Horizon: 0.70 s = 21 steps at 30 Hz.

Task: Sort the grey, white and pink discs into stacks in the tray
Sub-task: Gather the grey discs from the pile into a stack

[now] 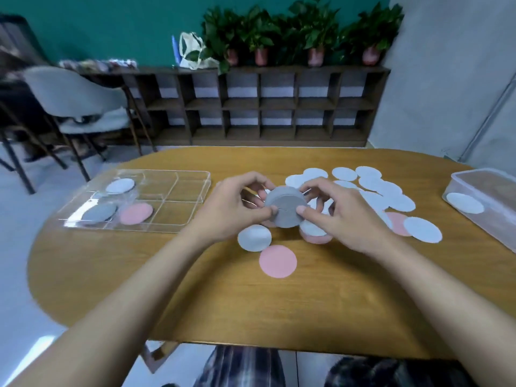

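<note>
- The grey disc stack (286, 206) is being held just above the wooden table (223, 303), to the right of the clear divided tray (167, 172) and well apart from it.
- The left hand (229, 202) and right hand (343, 213) are both pinching the stack at its rim, thumbs on the near edge and fingers curling round the far edge.
- Step in hand, as judged: gathered grey discs are being squared up before going into the tray.
- Next move is calling for a carry leftward to the tray's near-left compartment, where a grey disc (99, 212) is lying. The stack then needs lowering flat so the edges do not slip.
- Orientation: the flat face is tilting up toward the camera. It is round, so it has no long axis. The short stack axis is leaning toward the viewer.
- In the tray, a white disc (120, 185) is sitting behind the grey one and a pink disc (136, 213) just right of it.
- Loose white discs (371, 185) are lying farther right of the tray. A pink disc on the table (277, 261) is lying nearer the viewer.
</note>
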### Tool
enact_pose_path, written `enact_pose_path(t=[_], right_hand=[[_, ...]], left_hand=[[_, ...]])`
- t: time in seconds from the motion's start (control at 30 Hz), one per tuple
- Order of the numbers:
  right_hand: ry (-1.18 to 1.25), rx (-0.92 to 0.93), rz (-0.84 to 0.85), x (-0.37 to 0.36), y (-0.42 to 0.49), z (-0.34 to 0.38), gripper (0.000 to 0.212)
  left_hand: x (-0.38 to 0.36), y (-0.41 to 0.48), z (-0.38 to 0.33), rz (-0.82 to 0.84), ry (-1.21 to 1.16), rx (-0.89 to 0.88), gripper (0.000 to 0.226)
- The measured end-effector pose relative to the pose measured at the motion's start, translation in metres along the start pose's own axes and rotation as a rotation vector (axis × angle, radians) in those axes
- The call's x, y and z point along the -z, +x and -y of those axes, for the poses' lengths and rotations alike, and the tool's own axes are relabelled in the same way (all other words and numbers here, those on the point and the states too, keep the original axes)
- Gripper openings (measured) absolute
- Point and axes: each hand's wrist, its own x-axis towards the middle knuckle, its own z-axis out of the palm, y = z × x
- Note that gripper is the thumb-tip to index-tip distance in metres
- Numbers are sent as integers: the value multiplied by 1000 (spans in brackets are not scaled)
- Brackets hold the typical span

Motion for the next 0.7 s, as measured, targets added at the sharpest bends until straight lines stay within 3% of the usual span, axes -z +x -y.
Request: enact_pose_path(t=[0.7], right_hand=[[127, 159, 254, -205, 147, 126, 19]], left_hand=[[221, -89, 101, -246, 93, 208, 25]])
